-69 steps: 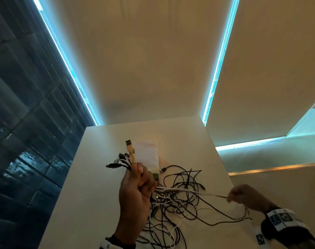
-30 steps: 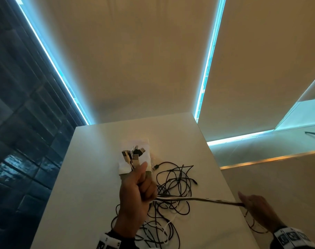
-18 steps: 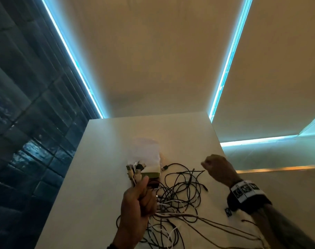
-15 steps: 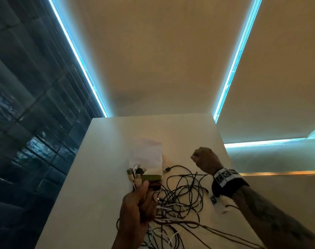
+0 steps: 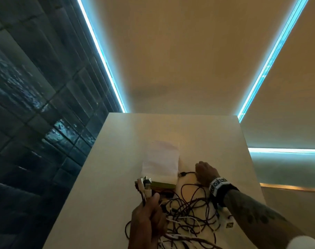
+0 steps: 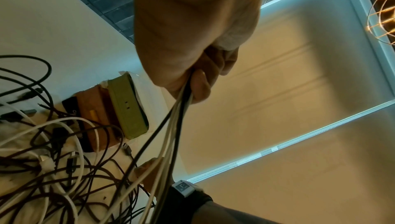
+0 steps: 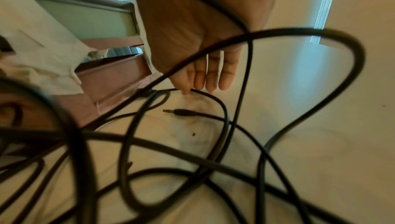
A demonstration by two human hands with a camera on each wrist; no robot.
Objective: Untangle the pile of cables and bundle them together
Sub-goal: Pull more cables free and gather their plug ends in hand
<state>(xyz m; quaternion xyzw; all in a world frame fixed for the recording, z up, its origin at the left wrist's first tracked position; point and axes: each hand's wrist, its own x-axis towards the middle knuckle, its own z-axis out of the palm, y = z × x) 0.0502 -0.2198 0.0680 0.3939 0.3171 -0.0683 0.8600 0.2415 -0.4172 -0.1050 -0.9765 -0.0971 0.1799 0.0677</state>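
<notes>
My left hand [image 5: 149, 218] is raised over the near part of the table and grips a bundle of black and white cables [image 6: 171, 126] just below their plugs [image 5: 145, 186]. In the left wrist view its fingers [image 6: 198, 82] are curled round the strands. The tangled pile of cables [image 5: 189, 212] lies to its right. At the far side of the pile my right hand [image 5: 198, 169] reaches down. Its fingers [image 7: 205, 75] are fairly straight, and one tip touches a black cable [image 7: 213, 97] near its plug [image 5: 182, 174]. The thumb is hidden.
A white cloth packet [image 5: 161, 159] lies beyond the pile on a green box [image 6: 128, 106] and a brown flat object [image 6: 96, 109]. A loose audio jack [image 7: 181, 112] lies by my right fingers. The white table [image 5: 117, 159] ends at a dark tiled wall [image 5: 36, 123] on the left.
My right hand let go of the strands it was pulling out to the right and moved to the far side of the pile. My left hand lowered slightly, still gripping the bundle.
</notes>
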